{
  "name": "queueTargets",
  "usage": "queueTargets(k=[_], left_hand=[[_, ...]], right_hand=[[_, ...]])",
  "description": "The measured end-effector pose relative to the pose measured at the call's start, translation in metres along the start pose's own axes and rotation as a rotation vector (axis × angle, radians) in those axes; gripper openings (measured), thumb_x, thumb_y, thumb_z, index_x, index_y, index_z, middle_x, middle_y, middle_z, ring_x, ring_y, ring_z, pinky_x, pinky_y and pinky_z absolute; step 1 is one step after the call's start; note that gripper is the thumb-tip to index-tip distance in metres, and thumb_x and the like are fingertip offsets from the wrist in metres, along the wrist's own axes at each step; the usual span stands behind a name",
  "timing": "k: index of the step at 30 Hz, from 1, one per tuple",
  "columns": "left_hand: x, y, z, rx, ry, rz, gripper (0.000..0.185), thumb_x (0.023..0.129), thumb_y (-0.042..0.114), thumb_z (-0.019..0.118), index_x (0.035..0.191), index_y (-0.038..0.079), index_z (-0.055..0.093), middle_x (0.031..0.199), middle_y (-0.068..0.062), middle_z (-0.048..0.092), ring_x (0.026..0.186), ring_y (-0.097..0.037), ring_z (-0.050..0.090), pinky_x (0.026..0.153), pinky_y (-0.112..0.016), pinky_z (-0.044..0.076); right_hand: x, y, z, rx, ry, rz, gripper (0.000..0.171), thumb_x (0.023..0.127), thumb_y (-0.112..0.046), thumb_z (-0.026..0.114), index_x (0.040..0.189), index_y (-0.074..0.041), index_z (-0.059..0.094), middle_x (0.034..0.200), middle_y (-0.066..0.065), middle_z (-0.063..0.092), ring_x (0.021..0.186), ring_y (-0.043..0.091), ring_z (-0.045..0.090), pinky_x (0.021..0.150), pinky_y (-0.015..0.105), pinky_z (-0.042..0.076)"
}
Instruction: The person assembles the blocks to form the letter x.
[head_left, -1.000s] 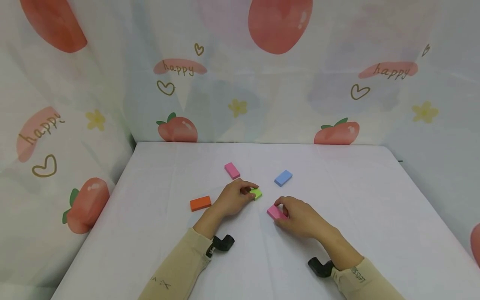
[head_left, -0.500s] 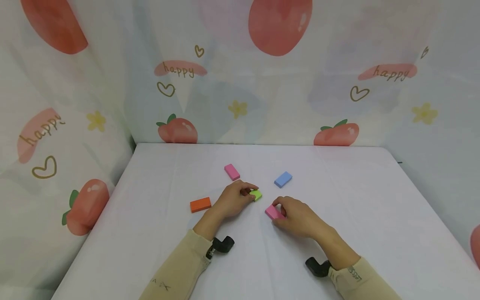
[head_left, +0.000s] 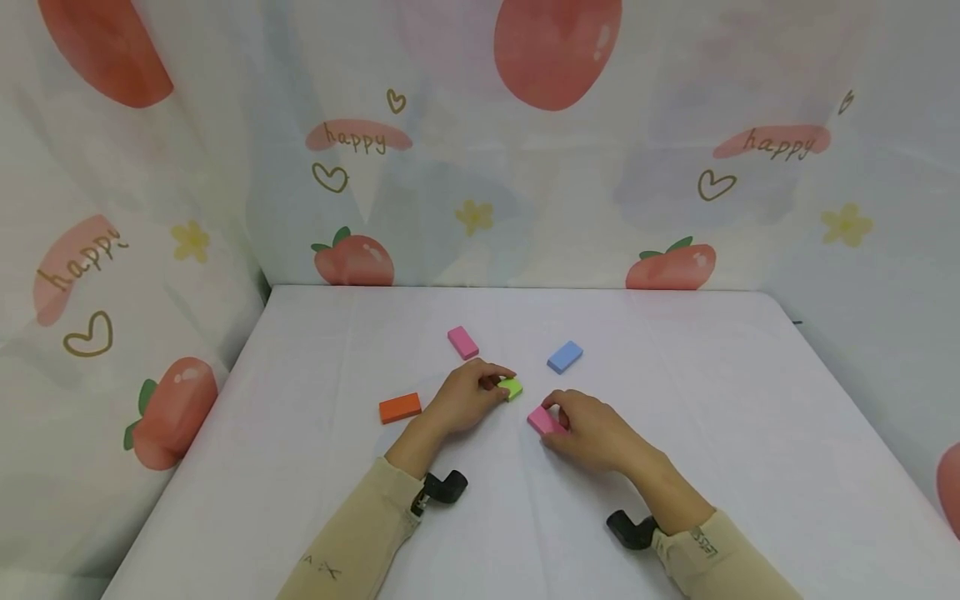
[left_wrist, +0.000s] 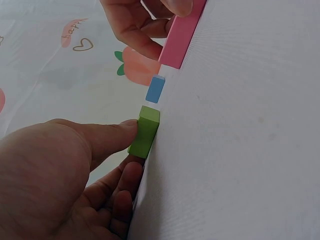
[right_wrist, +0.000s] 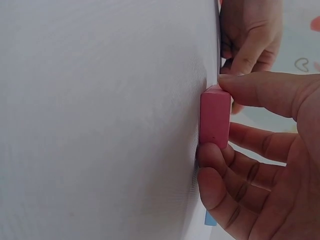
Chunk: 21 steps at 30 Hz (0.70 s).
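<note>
My left hand (head_left: 462,398) pinches a light green block (head_left: 512,388) between thumb and fingers, low on the white table. In the left wrist view the green block (left_wrist: 146,131) shows its end and one long side. Just to the right, my right hand (head_left: 596,429) grips a pink block (head_left: 543,421) at its two ends. The right wrist view shows this pink block (right_wrist: 215,117) at the table surface, thumb on one end and fingers at the other. A small gap separates the two held blocks.
Another pink block (head_left: 462,342) lies behind my left hand. A blue block (head_left: 565,357) lies behind the right one. An orange block (head_left: 400,407) rests left of my left wrist. Behind the white table (head_left: 675,358) hangs a patterned cloth (head_left: 555,175).
My right hand has slid the pink block slightly to the left, closer to the green one. My left hand and the other blocks have stayed in place.
</note>
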<state>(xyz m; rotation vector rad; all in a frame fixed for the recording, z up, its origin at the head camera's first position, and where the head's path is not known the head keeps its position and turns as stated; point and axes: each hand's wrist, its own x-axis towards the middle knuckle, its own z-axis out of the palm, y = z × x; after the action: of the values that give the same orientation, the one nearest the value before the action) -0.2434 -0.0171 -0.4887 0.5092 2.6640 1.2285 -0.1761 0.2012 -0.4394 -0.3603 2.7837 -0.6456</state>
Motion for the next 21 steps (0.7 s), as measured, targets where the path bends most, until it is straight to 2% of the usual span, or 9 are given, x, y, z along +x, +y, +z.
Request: queueTargets(k=[21], left_hand=[[-0.0005, 0.0003, -0.0002, -0.002, -0.006, 0.001, 0.027, 0.091, 0.031, 0.067, 0.118, 0.035, 0.067, 0.097, 0.012, 0.058, 0.092, -0.009, 0.054, 0.082, -0.026, 0.046]], right_hand=[[0.0041, -0.0033, 0.0003, 0.014, 0.008, -0.014, 0.044, 0.083, -0.028, 0.075, 0.121, -0.012, 0.060, 0.081, 0.000, 0.051, 0.073, 0.014, 0.048, 0.063, 0.030, 0.039]])
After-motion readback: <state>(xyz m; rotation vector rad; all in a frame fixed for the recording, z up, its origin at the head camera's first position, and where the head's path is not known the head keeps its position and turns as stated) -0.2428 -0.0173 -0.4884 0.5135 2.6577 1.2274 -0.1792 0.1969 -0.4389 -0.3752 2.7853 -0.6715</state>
